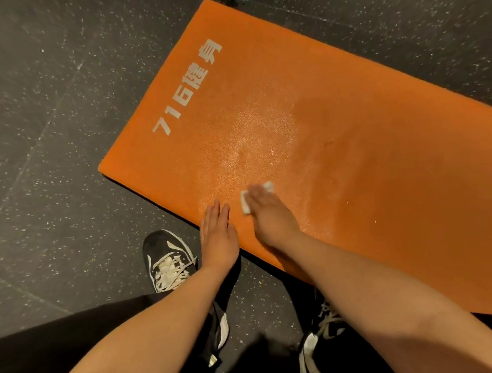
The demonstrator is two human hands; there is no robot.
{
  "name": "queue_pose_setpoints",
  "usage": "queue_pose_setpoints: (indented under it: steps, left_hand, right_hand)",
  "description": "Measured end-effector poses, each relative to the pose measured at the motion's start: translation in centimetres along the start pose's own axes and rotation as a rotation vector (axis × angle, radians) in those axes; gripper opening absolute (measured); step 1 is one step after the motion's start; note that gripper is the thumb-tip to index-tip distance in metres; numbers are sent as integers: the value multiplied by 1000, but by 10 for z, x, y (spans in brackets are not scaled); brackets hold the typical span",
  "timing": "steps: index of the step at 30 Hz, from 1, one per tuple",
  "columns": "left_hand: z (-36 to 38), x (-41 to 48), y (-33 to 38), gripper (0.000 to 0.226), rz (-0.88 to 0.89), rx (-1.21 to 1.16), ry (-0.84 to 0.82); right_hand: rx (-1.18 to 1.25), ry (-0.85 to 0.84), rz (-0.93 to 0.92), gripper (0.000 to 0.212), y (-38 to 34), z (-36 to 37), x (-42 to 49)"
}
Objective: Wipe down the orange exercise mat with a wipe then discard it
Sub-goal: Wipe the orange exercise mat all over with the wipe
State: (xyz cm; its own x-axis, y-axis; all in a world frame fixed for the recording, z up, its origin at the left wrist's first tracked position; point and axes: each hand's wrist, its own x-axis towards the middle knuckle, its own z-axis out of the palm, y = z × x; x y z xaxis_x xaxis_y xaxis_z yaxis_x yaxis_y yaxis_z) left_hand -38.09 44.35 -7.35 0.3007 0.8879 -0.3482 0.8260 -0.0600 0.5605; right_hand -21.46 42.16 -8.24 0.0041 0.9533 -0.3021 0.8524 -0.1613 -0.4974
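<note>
Now wipe under flat R hand on mat, L hand flat beside.

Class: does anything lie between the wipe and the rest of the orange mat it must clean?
Nothing visible does. The wipe lies under the right hand on the mat; the left hand rests beside it.

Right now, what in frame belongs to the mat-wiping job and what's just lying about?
Job: orange mat; white wipe; right hand pressing the wipe; left hand flat on the mat's near edge.
Not job: black sneakers; speckled floor.
</note>
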Motion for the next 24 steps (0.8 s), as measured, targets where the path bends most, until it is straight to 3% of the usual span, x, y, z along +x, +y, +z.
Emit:
queue_pose_setpoints:
  steps: [2, 4, 12, 14, 19, 21, 24]
  left_hand:
    - [-2, -3, 2, 52, -2, 17, -13]
    - [-3, -3, 3, 52, -6, 25, -30]
    - [-9, -2, 2, 56, -13, 43, -131]
    - [-11, -3, 4, 59, -17, 67, -160]
    - [-15, -8, 8, 61, -19, 79, -183]
    - [-14, -12, 9, 60, -21, 71, -182]
    - [-12, -15, 11, 57, -26, 74, -193]
  right_hand:
    - [27, 94, 178, 69, 5, -7, 4]
    - [51, 150, 242, 68, -2, -5, 0]
    - [57, -59, -131, 51, -18, 10, -38]
    - [-17, -59, -106, 51, -3, 1, -32]
    - [10, 83, 236, 51, -5, -15, -27]
    - [52, 48, 215, 50, -23, -8, -34]
    - [70, -66, 18, 48, -38, 5, -44]
